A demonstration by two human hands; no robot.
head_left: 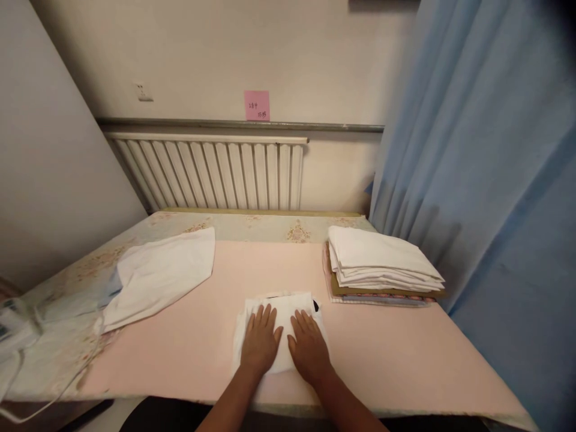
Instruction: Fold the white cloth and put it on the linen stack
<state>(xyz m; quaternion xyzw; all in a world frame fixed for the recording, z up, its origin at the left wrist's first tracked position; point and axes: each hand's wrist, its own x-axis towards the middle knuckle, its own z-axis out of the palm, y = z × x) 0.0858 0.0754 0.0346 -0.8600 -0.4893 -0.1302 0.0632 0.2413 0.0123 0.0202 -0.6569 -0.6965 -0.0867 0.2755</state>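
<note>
A small folded white cloth (283, 306) lies near the front edge of a table covered in pink fabric (202, 336). My left hand (260, 339) lies flat on the cloth's left half, fingers stretched out. My right hand (309, 345) lies flat on its right half, fingers together and extended. Both palms press down on the cloth side by side. A dark bit shows at the cloth's upper right corner.
A stack of folded white and coloured cloths (380, 264) sits at the right. A loose white cloth (162, 276) lies at the left, by an iron with a cord (13, 336). Behind stand a radiator (211, 174), a wall with a pink note (257, 105), and a blue curtain (486, 180) at right.
</note>
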